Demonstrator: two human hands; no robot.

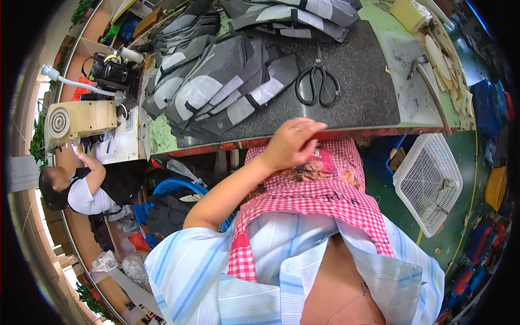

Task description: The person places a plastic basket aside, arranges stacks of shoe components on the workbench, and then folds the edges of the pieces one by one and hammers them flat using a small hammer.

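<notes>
My left hand (pixel 295 142) hovers over my red checked apron (pixel 325 200), just below the front edge of the workbench. Its thumb stands apart from the loosely bent fingers, and nothing shows in it. My right hand is out of sight. Closest on the bench lies a pair of black-handled scissors (pixel 318 81), on a dark speckled slab (pixel 368 70). Left of the scissors, dark grey cut pieces with pale patches (pixel 216 76) lie in overlapping stacks. More such pieces (pixel 298 19) are piled at the far edge.
A hammer (pixel 433 89) lies on the bench's right side, beside pale curved templates (pixel 441 65). Below at right is a white plastic basket (pixel 428 184). At left, another person (pixel 89 187) reaches toward a cream-coloured machine (pixel 81 122). A blue basket (pixel 179 187) holds dark pieces under the bench.
</notes>
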